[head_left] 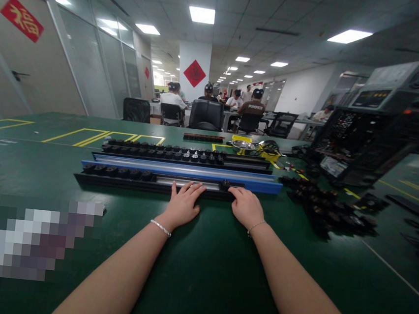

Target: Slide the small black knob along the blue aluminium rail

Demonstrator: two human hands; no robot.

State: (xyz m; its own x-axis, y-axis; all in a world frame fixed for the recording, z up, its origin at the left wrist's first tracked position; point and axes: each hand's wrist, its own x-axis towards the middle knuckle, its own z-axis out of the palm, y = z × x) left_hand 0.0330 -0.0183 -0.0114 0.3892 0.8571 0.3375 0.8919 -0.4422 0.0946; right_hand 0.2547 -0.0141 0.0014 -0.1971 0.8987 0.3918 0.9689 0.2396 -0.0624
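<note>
A long black rail (125, 182) lies across the green table (199, 264) in front of me, with several small black parts (115, 171) slotted into its left half. My left hand (182, 205) rests on the rail's middle, fingers stretched forward onto it. My right hand (245, 206) lies just to the right, its fingers curled over the rail next to one black part (226, 183). A blue rail (258, 185) lies right behind, and beyond it another black rail (180, 155) filled with several parts.
A heap of loose black parts (326, 208) lies to the right. A black mesh case (366, 142) with equipment on top stands at the back right. A metal bowl (243, 145) sits on yellow items farther back. Several seated people (251, 109) work at distant tables.
</note>
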